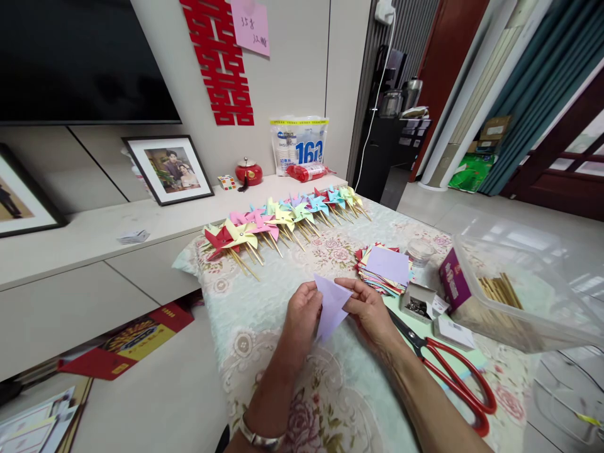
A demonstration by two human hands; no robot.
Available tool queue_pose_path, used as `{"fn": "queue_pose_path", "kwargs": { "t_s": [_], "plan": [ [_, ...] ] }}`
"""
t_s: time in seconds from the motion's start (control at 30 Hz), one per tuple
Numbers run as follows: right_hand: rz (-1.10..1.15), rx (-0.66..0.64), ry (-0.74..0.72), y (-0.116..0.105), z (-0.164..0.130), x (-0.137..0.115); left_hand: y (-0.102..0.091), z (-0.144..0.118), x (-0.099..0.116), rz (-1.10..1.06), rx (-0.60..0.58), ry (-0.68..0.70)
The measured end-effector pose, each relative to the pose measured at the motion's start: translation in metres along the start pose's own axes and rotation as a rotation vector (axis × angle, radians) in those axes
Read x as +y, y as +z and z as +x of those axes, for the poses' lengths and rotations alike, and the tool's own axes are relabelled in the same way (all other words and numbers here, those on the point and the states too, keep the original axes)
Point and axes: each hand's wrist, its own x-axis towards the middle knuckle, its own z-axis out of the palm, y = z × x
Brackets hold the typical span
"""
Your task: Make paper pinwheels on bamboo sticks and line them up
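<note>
Framed photo (170, 168): propped against the wall on the long white shelf (94, 233), at the far left of the scene.
Red booklet (126, 340): laid on the floor below the shelf, beside the table's left edge.
Table (264, 352): covered with a pale flowered cloth; everything below is set on it.
Pinwheels (283, 220): laid in a row along the far edge of the table, running from a red one at the left to green and yellow ones at the right, sticks pointed toward the person.
Left hand (302, 311): raised just above the cloth at the middle of the table; the fingers are closed in a pinch on the left edge of the folded paper; a metal band is worn on the wrist.
Folded paper (331, 304): a pale lilac sheet folded to a triangle, held between the two hands above the cloth, its point turned downward.
Right hand (370, 308): the top right corner of the folded paper is gripped between thumb and fingers, closed tightly on it.
Paper stack (384, 269): coloured squares with a lilac sheet on top, set just beyond the right hand.
Scissors (448, 371): red-handled, laid shut on the cloth beside the right forearm.
Small box (416, 302): open, with small dark pieces seen inside, near the paper stack.
Plastic tub (523, 283): clear, tilted at the right edge, with wooden sticks seen inside.
</note>
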Motion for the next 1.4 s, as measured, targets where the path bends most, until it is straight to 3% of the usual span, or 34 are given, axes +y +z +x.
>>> {"fn": "queue_pose_path", "kwargs": {
  "t_s": [0.23,0.33,0.47,0.6,0.87,1.03,1.17,1.4],
  "plan": [
    [-0.136,0.024,-0.053,-0.003,0.003,0.004,-0.002,0.0,0.0,0.175,-0.024,0.075],
    [-0.236,0.118,-0.144,-0.006,0.005,0.004,-0.005,0.001,-0.002,0.209,-0.017,0.129],
    [-0.359,0.237,-0.258,-0.01,0.008,0.005,-0.003,-0.001,-0.009,0.384,-0.137,0.246],
    [-0.371,0.258,-0.265,-0.011,0.01,0.007,0.003,-0.006,-0.014,0.54,-0.23,0.284],
    [-0.217,0.103,-0.221,-0.009,0.009,0.007,0.001,0.0,-0.02,0.266,-0.165,0.269],
    [-0.164,0.078,-0.169,-0.009,0.007,0.006,-0.002,-0.001,-0.013,0.161,-0.054,0.146],
    [-0.167,0.055,-0.128,-0.008,0.006,0.007,-0.006,-0.001,-0.008,0.158,0.04,0.132],
    [-0.318,0.053,-0.179,-0.012,0.01,0.014,-0.01,0.0,-0.009,0.09,0.049,0.076]
  ]
}}
